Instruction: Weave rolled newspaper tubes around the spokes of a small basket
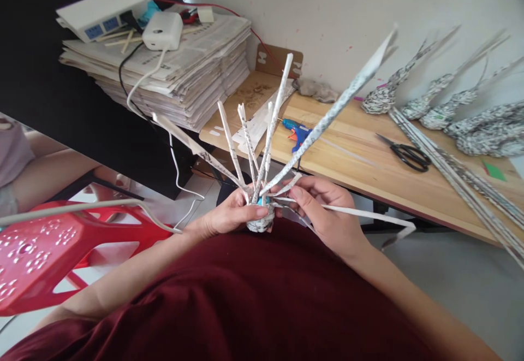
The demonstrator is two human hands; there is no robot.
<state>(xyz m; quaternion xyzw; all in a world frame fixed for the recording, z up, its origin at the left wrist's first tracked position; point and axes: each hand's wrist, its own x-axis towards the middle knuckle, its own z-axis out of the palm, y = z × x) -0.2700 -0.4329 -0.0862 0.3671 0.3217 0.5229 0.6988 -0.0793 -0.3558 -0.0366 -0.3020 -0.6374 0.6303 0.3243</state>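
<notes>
A small woven paper piece (261, 222) of rolled newspaper sits close to my lap, with a bit of blue showing inside its top. Several paper tubes (268, 131) fan upward and outward from it. My left hand (235, 211) is closed around the woven piece, thumb across its front. On its right side, my right hand (327, 208) pinches a flattened paper strip (360, 212), which runs out past the fingers and bends down at its far end. Other short strips near the right fingertips are partly hidden.
On the wooden table (339, 148) lie a blue glue gun (297, 131), black-handled scissors (405, 151), long paper tubes (454, 181) and several woven pieces (434, 99). A newspaper stack (176, 77) bears a power strip (106, 14). A red stool (36, 252) and another person's leg (53, 170) are left.
</notes>
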